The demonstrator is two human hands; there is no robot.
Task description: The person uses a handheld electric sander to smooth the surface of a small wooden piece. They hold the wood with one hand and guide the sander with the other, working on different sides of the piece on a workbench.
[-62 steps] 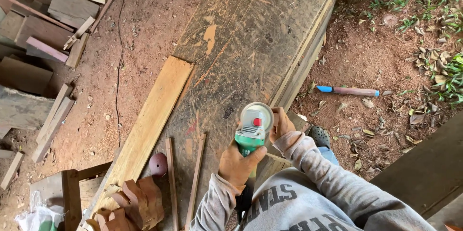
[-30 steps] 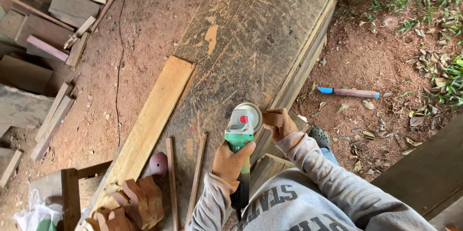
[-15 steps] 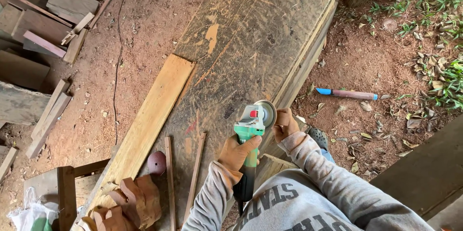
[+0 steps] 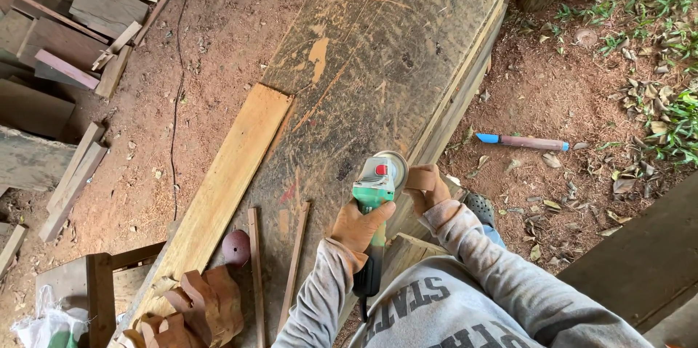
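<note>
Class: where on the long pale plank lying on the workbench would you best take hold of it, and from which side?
Grip the long pale plank by its far square end, from the workbench's left side: that end lies bare, while carved wood pieces crowd the near end.

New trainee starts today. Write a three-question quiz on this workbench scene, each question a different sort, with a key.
1. True or false: the left hand grips the green grinder by its body.
2. The right hand is at:
A. the grinder's disc
B. the long plank
C. the blue-tipped tool on the ground
3. Fill in: the thin wooden strips lie on the bench between the grinder and the ____.

Key
1. True.
2. A. The hand holds a brownish piece against the disc; what the piece is cannot be told.
3. Plank.
</note>
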